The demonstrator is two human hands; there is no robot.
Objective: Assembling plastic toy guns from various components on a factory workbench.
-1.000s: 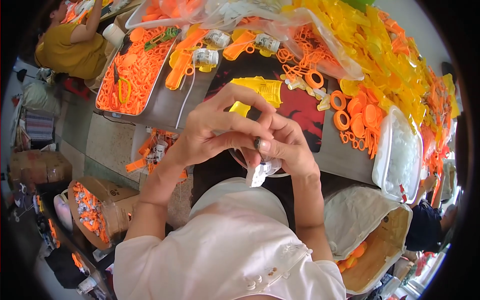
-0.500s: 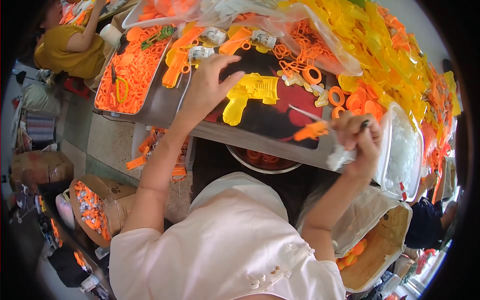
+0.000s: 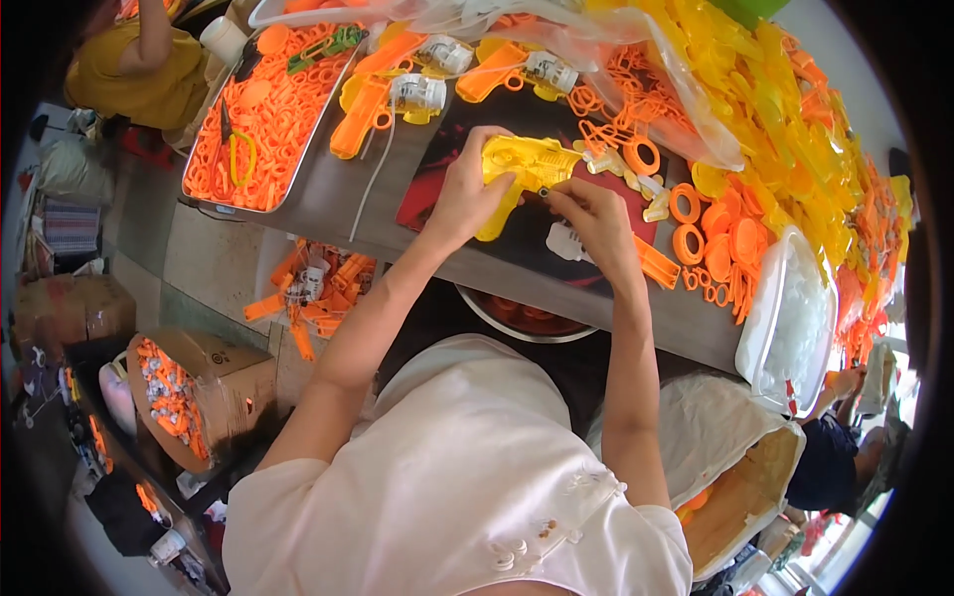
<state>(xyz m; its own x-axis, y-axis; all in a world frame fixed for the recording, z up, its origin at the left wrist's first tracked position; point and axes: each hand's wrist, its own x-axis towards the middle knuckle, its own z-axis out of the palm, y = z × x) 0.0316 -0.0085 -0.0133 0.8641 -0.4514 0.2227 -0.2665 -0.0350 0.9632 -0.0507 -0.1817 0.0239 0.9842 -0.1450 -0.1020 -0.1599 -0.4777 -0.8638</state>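
Observation:
My left hand [image 3: 473, 197] grips a translucent yellow toy gun shell half [image 3: 527, 157] by its rear and handle, tilted up off the dark mat [image 3: 537, 223]. Over the shell's front lower edge, my right hand [image 3: 604, 226] pinches a small dark piece [image 3: 543, 193] between thumb and finger. A clear-white plastic part [image 3: 567, 241] shows below the right palm. On that hand's other side is an orange toy part [image 3: 657, 263]; whether the hand holds it or it lies on the table is hidden.
Left stands a tray of orange rings [image 3: 268, 119] with scissors [image 3: 238, 159]. Partly assembled toy guns [image 3: 363, 114] lie at the back. Yellow shells [image 3: 735, 109] heap up far right, near orange rings [image 3: 687, 243] and a white bin [image 3: 790, 308]. Another person [image 3: 134, 79] sits far left.
My left hand has taken hold of the yellow shell and lifted it from the mat. My right hand has come left from the table's right side to the shell's front.

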